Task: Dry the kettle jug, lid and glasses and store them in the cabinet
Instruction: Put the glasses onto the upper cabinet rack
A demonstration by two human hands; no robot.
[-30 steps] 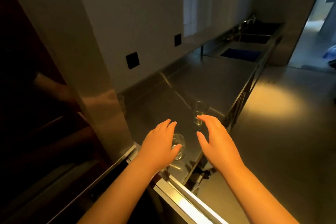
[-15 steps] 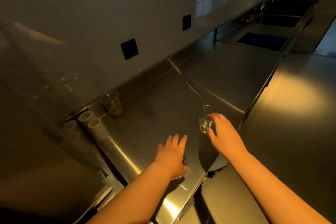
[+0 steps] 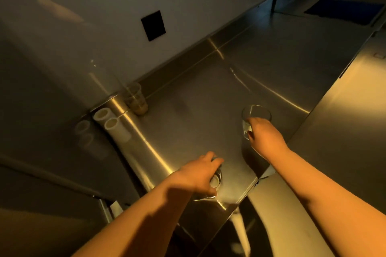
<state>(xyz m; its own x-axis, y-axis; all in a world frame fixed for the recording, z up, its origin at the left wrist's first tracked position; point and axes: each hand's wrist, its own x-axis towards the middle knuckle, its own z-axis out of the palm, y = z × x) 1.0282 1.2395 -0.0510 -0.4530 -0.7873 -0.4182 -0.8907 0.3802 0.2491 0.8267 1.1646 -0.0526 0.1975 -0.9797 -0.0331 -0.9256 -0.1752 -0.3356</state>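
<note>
Two clear drinking glasses stand on the steel counter (image 3: 271, 64). My right hand (image 3: 264, 136) is wrapped around the far glass (image 3: 256, 113), whose rim shows above my fingers. My left hand (image 3: 201, 173) curls over the near glass (image 3: 216, 179) close to the counter's front edge; only a sliver of that glass shows past my fingers. A third glass (image 3: 135, 99) with brownish residue stands at the back by the wall. No kettle jug or lid is in view.
Two white tubes (image 3: 110, 125) lie at the left by a steel cabinet side (image 3: 41, 110). Black sockets (image 3: 153, 25) sit on the wall. A blue cloth (image 3: 342, 11) lies far right near a sink. The floor is to the right of the counter edge.
Both hands have closed onto their glasses: the left came down over the near glass, the right gripped the far one. The view has swung left and down onto the counter.
</note>
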